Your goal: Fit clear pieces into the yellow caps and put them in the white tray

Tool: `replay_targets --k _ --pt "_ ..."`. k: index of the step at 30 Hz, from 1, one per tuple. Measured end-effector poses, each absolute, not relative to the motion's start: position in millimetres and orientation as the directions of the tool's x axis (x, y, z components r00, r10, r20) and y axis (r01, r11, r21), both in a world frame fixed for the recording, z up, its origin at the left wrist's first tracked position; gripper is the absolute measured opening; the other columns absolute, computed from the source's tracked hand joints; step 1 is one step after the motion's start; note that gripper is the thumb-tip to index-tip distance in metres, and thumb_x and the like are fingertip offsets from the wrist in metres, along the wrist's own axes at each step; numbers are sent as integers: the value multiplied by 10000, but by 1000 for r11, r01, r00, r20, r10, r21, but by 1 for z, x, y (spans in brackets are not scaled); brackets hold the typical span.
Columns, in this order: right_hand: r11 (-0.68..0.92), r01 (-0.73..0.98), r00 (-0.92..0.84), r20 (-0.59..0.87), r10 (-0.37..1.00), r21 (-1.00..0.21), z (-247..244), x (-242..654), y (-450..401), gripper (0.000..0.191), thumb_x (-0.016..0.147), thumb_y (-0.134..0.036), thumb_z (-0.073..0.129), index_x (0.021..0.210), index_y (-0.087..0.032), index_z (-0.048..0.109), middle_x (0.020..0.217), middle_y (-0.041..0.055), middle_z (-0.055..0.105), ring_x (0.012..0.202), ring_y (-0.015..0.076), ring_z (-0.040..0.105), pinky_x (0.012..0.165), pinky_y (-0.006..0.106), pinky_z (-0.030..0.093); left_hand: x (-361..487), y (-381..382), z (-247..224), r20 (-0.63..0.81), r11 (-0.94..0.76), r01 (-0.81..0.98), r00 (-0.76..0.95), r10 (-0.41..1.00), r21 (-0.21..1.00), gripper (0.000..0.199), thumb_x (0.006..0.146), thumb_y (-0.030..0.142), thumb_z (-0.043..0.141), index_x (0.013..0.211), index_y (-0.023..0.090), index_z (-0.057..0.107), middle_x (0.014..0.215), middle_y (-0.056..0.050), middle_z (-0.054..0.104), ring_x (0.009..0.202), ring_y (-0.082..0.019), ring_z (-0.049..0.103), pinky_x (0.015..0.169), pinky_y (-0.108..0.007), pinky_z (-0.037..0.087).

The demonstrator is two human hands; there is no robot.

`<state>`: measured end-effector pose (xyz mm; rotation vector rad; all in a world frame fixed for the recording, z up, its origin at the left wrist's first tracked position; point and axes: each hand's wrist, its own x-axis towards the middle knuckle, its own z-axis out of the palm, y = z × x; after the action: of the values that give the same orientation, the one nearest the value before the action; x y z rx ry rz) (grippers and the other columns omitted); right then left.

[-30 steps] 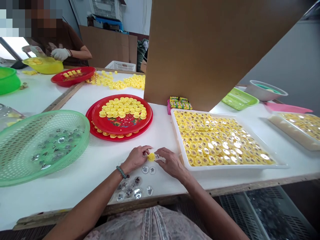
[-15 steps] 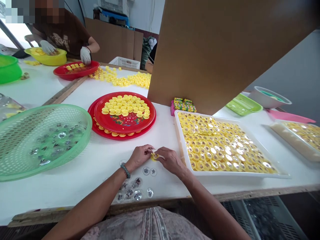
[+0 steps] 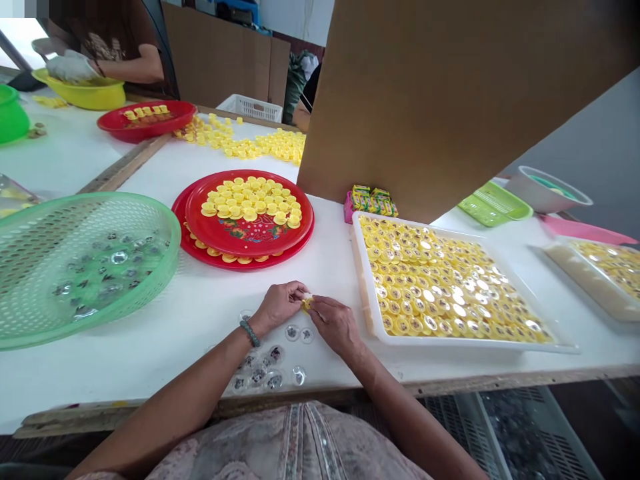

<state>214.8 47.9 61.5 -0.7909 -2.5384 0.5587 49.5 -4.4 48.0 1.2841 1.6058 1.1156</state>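
Note:
In the middle of the table's near side, my left hand (image 3: 278, 305) and my right hand (image 3: 336, 325) meet fingertip to fingertip. Both pinch one small round yellow plastic piece (image 3: 307, 305), which the fingers partly cover. Loose clear plastic discs with dark printed pictures (image 3: 275, 381) lie below and left of my hands. Just right of my right hand stands a white tray (image 3: 470, 346) with rows of yellow pieces topped by shiny picture discs. Beyond my hands, stacked red trays (image 3: 235, 247) carry plain yellow pieces (image 3: 250, 200).
A green mesh basket (image 3: 165, 233) of clear discs sits at left. An upright cardboard sheet (image 3: 415, 107) rises behind a pink box of small packets (image 3: 373, 202). Across the table, a co-worker's gloved hands (image 3: 73, 69) are over a yellow basin (image 3: 95, 97); loose yellow pieces (image 3: 280, 145) lie nearby.
My hands stay together on the yellow piece, which is turned and more covered by my fingers. The co-worker's hand has left the far red tray for the yellow basin. The view has tilted slightly.

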Motion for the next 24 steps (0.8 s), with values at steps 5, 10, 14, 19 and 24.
replay_targets --k 5,10,14,19,24 --pt "801 431 -793 249 556 -414 59 216 48 190 881 -209 490 925 -223 674 1034 52 671 935 180 628 846 293 493 49 -6 48 -128 150 115 -175 976 982 330 670 159 559 996 176 612 821 -31 692 783 -161 643 765 -287 501" --pt "799 402 -793 265 548 -447 59 217 51 184 876 -216 506 928 -227 682 1036 43 668 916 167 628 836 288 501 50 -10 51 -261 229 -201 -151 953 952 345 659 186 631 998 140 592 850 -55 679 777 -146 637 759 -294 505" --pt "794 359 -796 283 535 -491 58 219 56 192 876 -224 509 928 -244 692 1019 33 680 908 158 638 835 290 507 51 -11 50 -278 229 -254 -176 944 940 300 640 206 680 922 126 614 858 -70 679 796 -148 633 790 -303 498" --pt "810 253 -834 306 460 -529 61 223 67 181 863 -249 536 931 -252 703 1029 25 685 914 152 648 833 274 511 50 -11 47 -266 226 -239 -154 952 944 323 646 239 696 933 128 598 852 -72 688 807 -161 637 803 -315 490" --pt "788 216 -886 224 406 -576 68 223 74 220 893 -291 487 951 -279 699 1023 -3 684 952 138 635 856 262 497 51 -10 49 -273 236 -212 -166 948 948 299 652 232 694 914 129 594 859 -74 687 803 -160 634 797 -316 486"
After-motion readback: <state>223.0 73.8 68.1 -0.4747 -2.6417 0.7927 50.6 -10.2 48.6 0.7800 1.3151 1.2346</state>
